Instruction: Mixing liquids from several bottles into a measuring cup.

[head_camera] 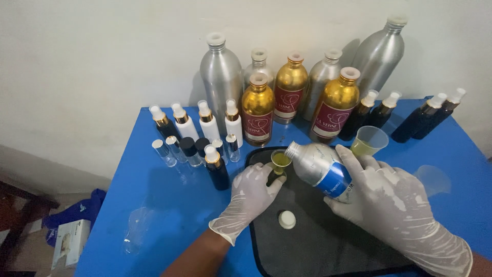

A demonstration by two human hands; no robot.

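My right hand (pixel 394 210), in a white glove, grips a silver metal bottle with a blue label (pixel 320 168) and tilts it, mouth toward a small yellow funnel (pixel 281 159). The funnel sits on a small dark bottle, mostly hidden by my gloved left hand (pixel 249 195), which holds it on the black mat (pixel 318 241). A white cap (pixel 287 219) lies loose on the mat between my hands. A clear plastic cup with yellowish liquid (pixel 368 141) stands just behind the tilted bottle.
Tall silver bottles (pixel 220 72) and gold bottles (pixel 258 110) line the wall on the blue table (pixel 159 205). Small white, dark and clear spray bottles (pixel 205 133) cluster at the left; dark spray bottles (pixel 428 118) stand at the right. A box and blue bag (pixel 72 225) lie on the floor.
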